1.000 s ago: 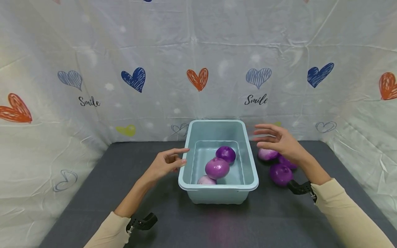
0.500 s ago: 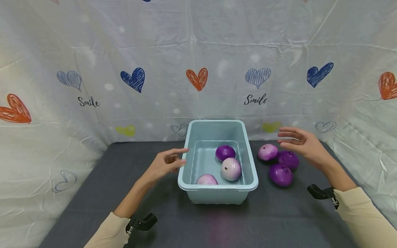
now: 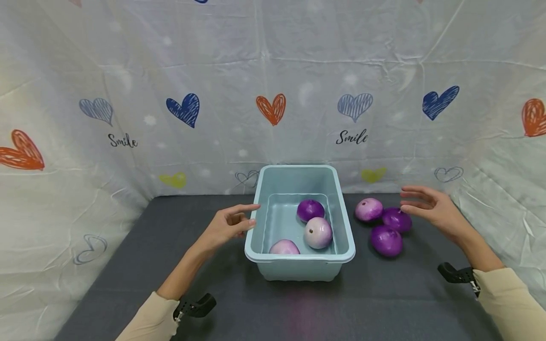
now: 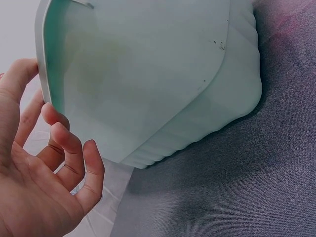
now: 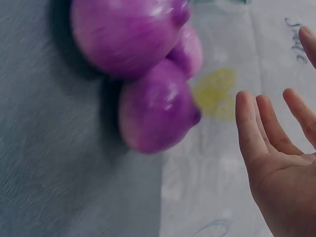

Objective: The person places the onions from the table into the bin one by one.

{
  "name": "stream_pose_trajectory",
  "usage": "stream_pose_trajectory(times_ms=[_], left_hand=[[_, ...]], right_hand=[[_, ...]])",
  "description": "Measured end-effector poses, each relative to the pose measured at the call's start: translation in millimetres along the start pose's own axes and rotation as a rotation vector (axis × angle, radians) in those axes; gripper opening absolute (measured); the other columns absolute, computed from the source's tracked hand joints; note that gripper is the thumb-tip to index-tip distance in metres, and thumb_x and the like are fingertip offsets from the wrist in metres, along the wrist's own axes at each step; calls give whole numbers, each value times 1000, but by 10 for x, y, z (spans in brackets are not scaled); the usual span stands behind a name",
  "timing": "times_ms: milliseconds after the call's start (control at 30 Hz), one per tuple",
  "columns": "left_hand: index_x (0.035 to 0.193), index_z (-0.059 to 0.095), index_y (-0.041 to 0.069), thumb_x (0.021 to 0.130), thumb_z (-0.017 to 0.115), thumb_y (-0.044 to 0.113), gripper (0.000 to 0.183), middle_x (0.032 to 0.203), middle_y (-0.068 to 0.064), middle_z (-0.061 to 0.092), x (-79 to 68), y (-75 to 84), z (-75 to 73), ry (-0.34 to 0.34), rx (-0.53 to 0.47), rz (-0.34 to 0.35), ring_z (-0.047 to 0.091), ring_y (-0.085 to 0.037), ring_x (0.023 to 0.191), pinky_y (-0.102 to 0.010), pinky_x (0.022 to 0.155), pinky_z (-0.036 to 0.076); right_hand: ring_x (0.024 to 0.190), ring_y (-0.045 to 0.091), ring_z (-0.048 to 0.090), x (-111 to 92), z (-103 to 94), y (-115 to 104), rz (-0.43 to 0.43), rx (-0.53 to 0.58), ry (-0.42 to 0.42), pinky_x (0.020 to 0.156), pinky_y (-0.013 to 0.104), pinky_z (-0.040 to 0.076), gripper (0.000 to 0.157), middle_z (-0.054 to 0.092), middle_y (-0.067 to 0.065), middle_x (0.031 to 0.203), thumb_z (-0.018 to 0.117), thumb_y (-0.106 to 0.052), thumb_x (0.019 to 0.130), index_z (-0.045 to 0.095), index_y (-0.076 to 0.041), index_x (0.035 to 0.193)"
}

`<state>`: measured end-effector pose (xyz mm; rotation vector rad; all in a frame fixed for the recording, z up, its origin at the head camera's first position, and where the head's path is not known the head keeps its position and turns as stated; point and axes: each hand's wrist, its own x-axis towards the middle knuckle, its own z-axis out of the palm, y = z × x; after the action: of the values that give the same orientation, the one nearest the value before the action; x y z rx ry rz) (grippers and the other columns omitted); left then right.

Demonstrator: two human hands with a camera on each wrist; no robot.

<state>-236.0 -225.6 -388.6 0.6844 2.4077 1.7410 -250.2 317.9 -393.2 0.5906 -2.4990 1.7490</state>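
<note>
A pale blue plastic tub holds a dark purple onion, a pale onion with its end facing up, and a pinkish onion partly hidden by the near rim. My left hand touches the tub's left rim with thumb and index finger, the other fingers loosely bent. Right of the tub, three more red onions lie bunched: a lighter one at the back, a dark one and another in front. My right hand hovers at their right, fingers spread and holding nothing.
A dark grey cloth covers the table. Behind it hangs a pale curtain printed with hearts and words, which also runs along both sides. Each wrist wears a black strap mount.
My right hand has moved right and a little down, away from the tub. A tub onion has rolled to the right, turning its pale end up. My left hand has stayed at the rim.
</note>
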Motion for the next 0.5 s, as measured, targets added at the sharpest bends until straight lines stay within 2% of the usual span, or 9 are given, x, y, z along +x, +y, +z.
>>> stream_pose_trajectory(times_ms=[133,200,267,400,500], left_hand=[[142,62,12,100,69,18,44,87,-12,62,5,-3,5,7,5,-4,53,-29,69,-36,67,49],[142,62,12,100,70,18,44,86,-12,62,4,0,7,9,3,-9,52,-35,70,-36,66,49],[143,62,13,100,70,18,44,87,-12,62,0,6,8,9,3,-13,51,-41,72,-37,67,49],[142,62,16,99,70,20,44,88,-13,62,-6,18,12,16,8,-29,52,-40,73,-39,68,50],[142,62,17,99,70,20,44,88,-13,63,-1,17,17,18,14,-33,53,-36,71,-40,69,51]], right_hand=[[114,4,61,-59,-52,109,41,-48,26,88,20,49,53,57,-4,133,68,-13,101,48,-9,150],[118,6,59,-86,-66,163,55,-80,28,88,20,48,55,55,0,137,68,-15,101,47,-10,151],[123,15,57,-105,-72,220,66,-106,24,87,19,48,57,52,7,141,68,-16,101,45,-9,152],[134,41,44,-114,-63,311,103,-122,4,87,18,48,68,38,24,152,71,-17,99,35,-4,156],[136,53,35,-107,-51,364,134,-125,-20,96,35,49,76,28,30,156,72,-16,98,27,0,158]])
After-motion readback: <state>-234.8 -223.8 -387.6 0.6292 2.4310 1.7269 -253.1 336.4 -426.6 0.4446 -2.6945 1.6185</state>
